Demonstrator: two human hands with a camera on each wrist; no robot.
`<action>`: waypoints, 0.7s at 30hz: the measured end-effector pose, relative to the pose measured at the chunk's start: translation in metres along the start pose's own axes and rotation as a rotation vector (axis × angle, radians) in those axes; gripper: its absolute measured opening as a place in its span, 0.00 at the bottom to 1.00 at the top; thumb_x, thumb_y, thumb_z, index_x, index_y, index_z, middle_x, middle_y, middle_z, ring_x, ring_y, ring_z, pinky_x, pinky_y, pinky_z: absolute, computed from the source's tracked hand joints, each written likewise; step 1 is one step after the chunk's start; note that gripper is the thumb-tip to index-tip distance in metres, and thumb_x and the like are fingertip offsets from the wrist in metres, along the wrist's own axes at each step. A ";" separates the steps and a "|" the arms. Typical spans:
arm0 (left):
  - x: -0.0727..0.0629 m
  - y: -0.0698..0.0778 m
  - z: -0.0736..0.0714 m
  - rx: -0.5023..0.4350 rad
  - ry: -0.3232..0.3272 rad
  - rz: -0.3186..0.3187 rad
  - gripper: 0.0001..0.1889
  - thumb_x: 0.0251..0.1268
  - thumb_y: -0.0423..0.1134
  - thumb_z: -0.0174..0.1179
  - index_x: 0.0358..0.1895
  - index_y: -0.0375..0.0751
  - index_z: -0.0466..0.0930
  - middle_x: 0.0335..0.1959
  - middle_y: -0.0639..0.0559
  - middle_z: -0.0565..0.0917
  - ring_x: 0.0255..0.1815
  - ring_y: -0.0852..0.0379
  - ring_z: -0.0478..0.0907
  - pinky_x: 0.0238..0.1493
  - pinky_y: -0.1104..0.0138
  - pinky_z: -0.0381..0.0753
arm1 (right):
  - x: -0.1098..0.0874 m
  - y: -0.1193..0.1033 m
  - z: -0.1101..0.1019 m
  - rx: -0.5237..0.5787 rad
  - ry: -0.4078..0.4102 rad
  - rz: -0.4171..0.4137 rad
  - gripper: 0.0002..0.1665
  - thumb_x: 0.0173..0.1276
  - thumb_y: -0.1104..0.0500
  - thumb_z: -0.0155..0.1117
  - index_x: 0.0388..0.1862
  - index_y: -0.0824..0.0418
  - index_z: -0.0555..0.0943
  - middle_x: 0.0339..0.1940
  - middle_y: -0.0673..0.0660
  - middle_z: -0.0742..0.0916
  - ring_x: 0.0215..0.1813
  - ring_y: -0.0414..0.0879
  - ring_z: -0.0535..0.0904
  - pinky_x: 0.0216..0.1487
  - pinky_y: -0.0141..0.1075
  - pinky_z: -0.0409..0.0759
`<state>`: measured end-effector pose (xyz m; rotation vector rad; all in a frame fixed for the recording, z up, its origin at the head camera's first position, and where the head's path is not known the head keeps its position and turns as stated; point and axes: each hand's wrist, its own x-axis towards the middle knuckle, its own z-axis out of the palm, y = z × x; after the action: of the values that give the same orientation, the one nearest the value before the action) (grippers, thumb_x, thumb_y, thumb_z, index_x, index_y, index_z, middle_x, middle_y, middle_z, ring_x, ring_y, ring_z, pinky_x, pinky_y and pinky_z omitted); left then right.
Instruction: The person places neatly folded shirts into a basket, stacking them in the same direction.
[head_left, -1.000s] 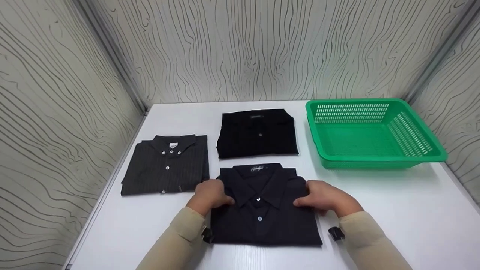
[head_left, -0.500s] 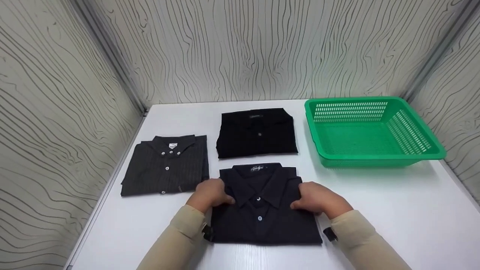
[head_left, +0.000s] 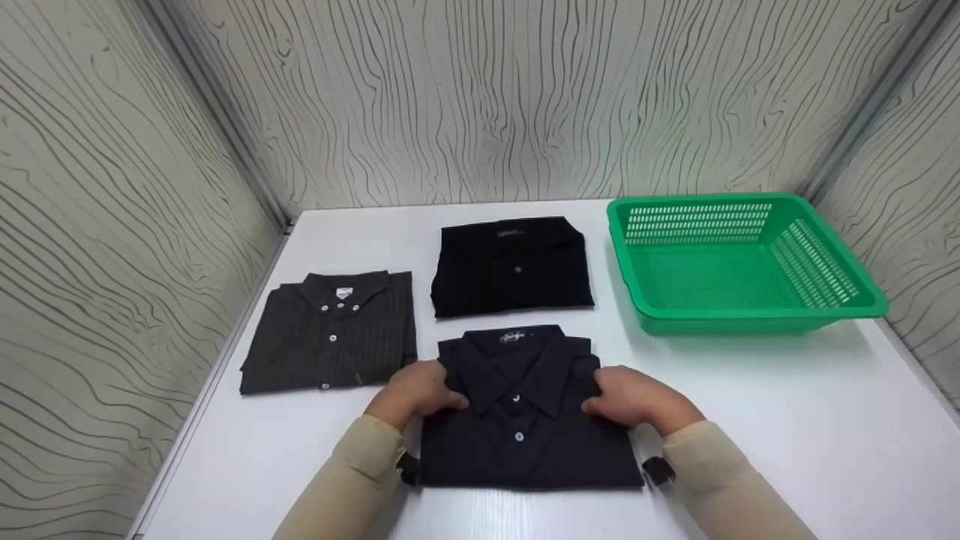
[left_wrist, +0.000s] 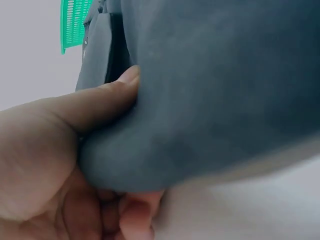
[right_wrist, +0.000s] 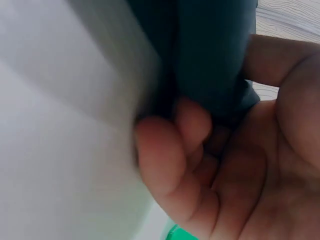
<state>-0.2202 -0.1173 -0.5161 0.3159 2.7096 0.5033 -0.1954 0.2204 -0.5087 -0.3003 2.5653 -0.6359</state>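
A folded dark navy shirt (head_left: 525, 454) with a pointed collar and pale buttons lies on the white table, collar toward the back. My left hand (head_left: 421, 390) grips its left side, thumb on top. In the left wrist view the fabric (left_wrist: 210, 100) sits between the thumb and the fingers curled under its edge. On the opposite side my right hand (head_left: 634, 397) pinches the shirt the same way. The right wrist view shows those fingertips (right_wrist: 160, 150) curled beneath the cloth edge, close to the tabletop.
A folded charcoal striped shirt (head_left: 330, 337) lies at the left, close to my left hand. Behind the navy shirt is a folded black shirt (head_left: 514, 270). A green plastic basket (head_left: 757, 311) with slotted walls stands at the back right. Wood-patterned panels (head_left: 480, 97) enclose the table.
My right hand has shifted slightly left, farther in on the shirt's side, its fingers now tucked round the edge. The left hand stays nearly in place, and the shirt has hardly moved.
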 end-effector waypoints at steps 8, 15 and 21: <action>0.000 0.001 0.000 0.020 -0.006 0.001 0.22 0.59 0.54 0.71 0.34 0.35 0.84 0.32 0.45 0.84 0.32 0.50 0.77 0.46 0.50 0.80 | -0.001 0.011 -0.002 0.185 0.029 -0.088 0.13 0.68 0.55 0.65 0.42 0.64 0.78 0.37 0.55 0.82 0.38 0.49 0.77 0.44 0.46 0.76; -0.001 0.001 0.000 0.006 -0.004 0.003 0.22 0.65 0.52 0.67 0.42 0.31 0.84 0.38 0.40 0.85 0.38 0.46 0.81 0.49 0.49 0.80 | -0.002 0.018 0.002 0.313 0.087 -0.087 0.29 0.69 0.55 0.65 0.63 0.70 0.75 0.56 0.62 0.83 0.57 0.54 0.77 0.62 0.54 0.72; -0.004 -0.002 -0.005 -0.064 -0.019 0.033 0.25 0.68 0.49 0.64 0.51 0.25 0.81 0.42 0.37 0.84 0.44 0.43 0.81 0.52 0.48 0.79 | -0.007 0.018 0.003 0.369 0.125 -0.067 0.40 0.69 0.54 0.65 0.72 0.74 0.66 0.68 0.68 0.76 0.69 0.61 0.70 0.69 0.57 0.65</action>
<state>-0.2184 -0.1216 -0.5110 0.3466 2.6679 0.5921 -0.1897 0.2373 -0.5174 -0.2264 2.4959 -1.1649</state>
